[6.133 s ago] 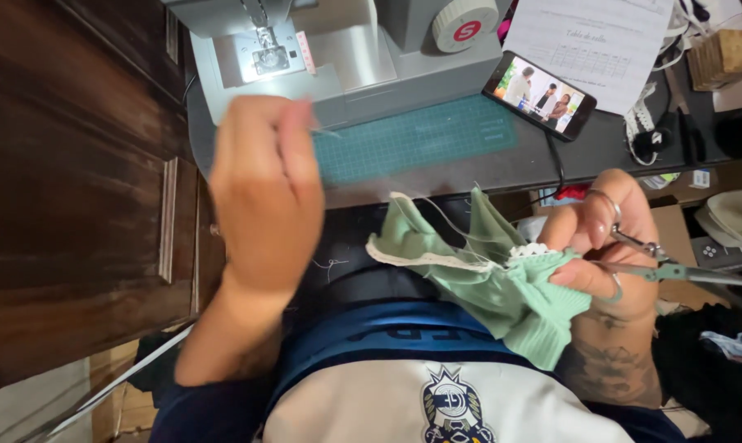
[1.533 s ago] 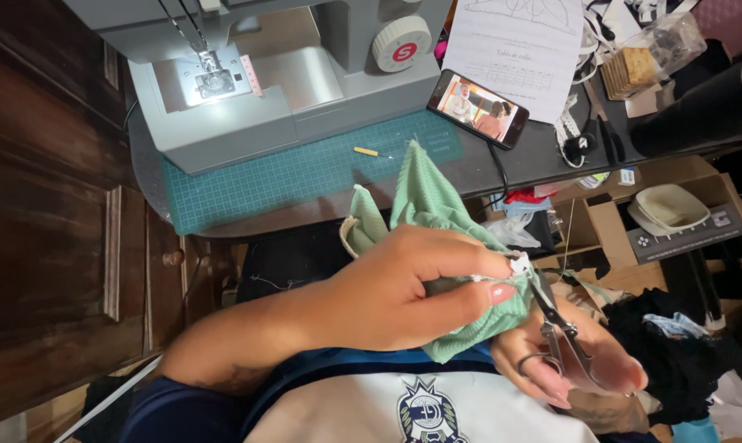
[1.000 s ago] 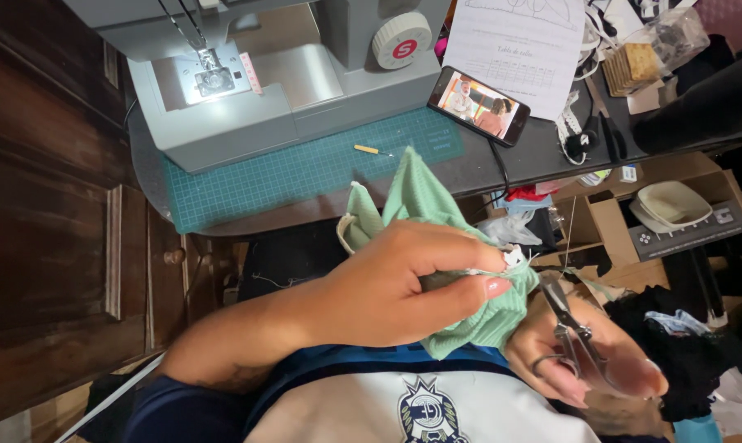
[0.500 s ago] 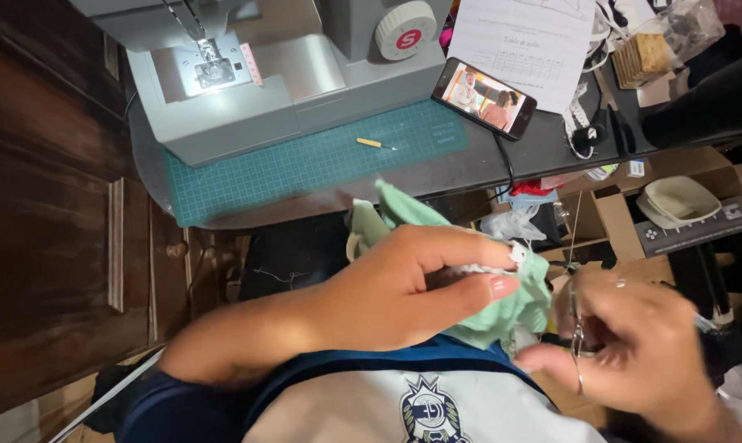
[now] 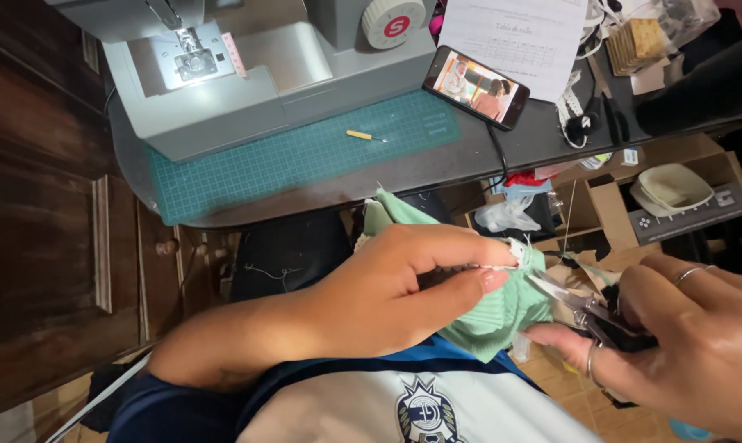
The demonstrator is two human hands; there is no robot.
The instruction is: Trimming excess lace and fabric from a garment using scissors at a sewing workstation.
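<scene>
My left hand (image 5: 391,291) pinches a small mint-green knit garment (image 5: 502,308) at its white trimmed edge, holding it over my lap. My right hand (image 5: 687,340) grips a pair of small metal scissors (image 5: 580,303), fingers through the handles. The scissor blades point left and sit right at the garment's edge beside my left fingertips. A thin thread (image 5: 569,217) rises from the fabric near the blades. Part of the garment is hidden under my left hand.
A grey sewing machine (image 5: 264,66) stands on a green cutting mat (image 5: 305,156) on the dark table. A phone (image 5: 476,86) with a lit screen, a printed sheet (image 5: 527,37) and a small yellow tool (image 5: 363,136) lie there. Cardboard boxes (image 5: 674,193) sit at the right.
My left hand came down onto the garment and pinched its edge. My right hand with the scissors shifted right and now brings the blades to the fabric edge. The view tilted slightly.
</scene>
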